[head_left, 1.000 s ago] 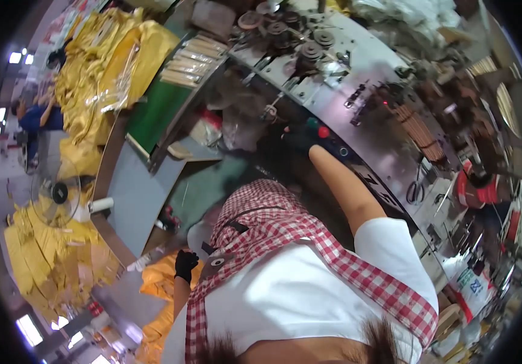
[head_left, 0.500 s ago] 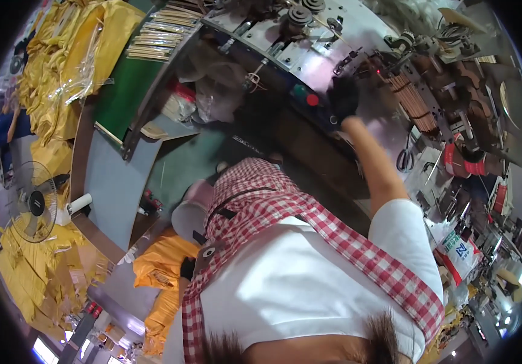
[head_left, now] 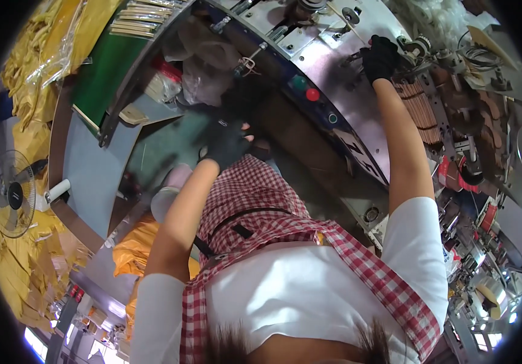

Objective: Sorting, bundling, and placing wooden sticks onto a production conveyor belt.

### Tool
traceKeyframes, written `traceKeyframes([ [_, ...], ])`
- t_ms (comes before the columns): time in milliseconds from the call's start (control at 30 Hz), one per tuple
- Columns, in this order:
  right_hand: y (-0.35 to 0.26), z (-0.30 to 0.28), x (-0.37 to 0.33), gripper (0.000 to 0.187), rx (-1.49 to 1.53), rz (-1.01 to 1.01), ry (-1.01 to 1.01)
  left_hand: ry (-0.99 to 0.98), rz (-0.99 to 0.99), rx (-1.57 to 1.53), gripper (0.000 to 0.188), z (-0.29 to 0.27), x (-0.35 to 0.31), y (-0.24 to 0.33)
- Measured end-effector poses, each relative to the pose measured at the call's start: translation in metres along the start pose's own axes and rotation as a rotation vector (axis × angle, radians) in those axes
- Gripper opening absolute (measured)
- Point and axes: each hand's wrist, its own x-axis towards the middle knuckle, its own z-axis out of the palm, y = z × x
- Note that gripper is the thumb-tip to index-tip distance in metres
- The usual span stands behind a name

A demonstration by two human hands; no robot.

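My right hand (head_left: 380,59), in a black glove, is over the metal machine bed (head_left: 334,45), its fingers curled at a small dark fitting. A thin wooden stick (head_left: 346,24) lies on the bed and runs toward that hand. What the fingers hold, if anything, is hidden. My left hand (head_left: 227,142), in a dark glove with bare fingertips, is low in front of the red-checked apron (head_left: 246,191). Shadow and motion blur its fingers. Beside the right hand sits a stack of thin wooden sticks (head_left: 420,109).
Red (head_left: 312,94) and green (head_left: 298,83) buttons line the machine's front edge. Bundled sticks (head_left: 143,17) lie on a green board (head_left: 94,76) at the far left. A fan (head_left: 15,195) and yellow sacks (head_left: 27,255) are on the left. Clear plastic bags (head_left: 203,85) hang under the machine.
My right hand has moved farther onto the machine, up and to the right. My left hand has come up from beside the orange bag to in front of the apron. The view has shifted.
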Motion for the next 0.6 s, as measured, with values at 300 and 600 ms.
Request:
traceKeyframes([
  [300,0.016,0.007,0.012,0.017,0.024,-0.024,-0.073,-0.353,0.021,0.247,0.053,0.039,0.104,0.063],
  [600,0.016,0.023,0.009,0.019,0.002,-0.070,-0.037,0.113,-0.418,0.062,0.039,0.069,0.170,0.071],
])
